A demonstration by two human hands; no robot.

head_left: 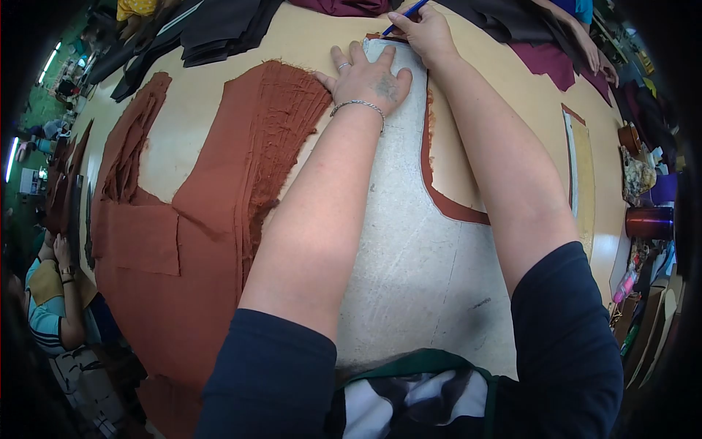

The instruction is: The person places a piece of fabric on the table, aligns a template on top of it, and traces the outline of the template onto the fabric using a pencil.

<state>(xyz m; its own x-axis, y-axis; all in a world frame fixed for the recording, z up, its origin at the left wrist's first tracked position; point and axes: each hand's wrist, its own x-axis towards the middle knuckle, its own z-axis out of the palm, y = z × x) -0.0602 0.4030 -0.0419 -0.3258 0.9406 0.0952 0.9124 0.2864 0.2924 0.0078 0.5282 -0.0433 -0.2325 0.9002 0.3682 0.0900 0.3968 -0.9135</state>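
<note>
My left hand (369,79) lies flat with fingers spread on the upper part of a pale grey pattern template (409,278). Rust-brown fabric (461,211) shows from under the template along its curved right edge and at its top. Between the fingers of my right hand (430,35) is a blue pen (406,16), its tip at the template's top edge. Left of my left arm lies a stack of rust-brown cut fabric pieces (212,175) with frayed edges.
Black fabric pieces (219,33) lie at the table's far left, maroon cloth (545,64) at the far right. A narrow template strip (581,168) rests on the right. Another person's hands (596,55) are at the upper right; a person (62,293) sits at the left edge.
</note>
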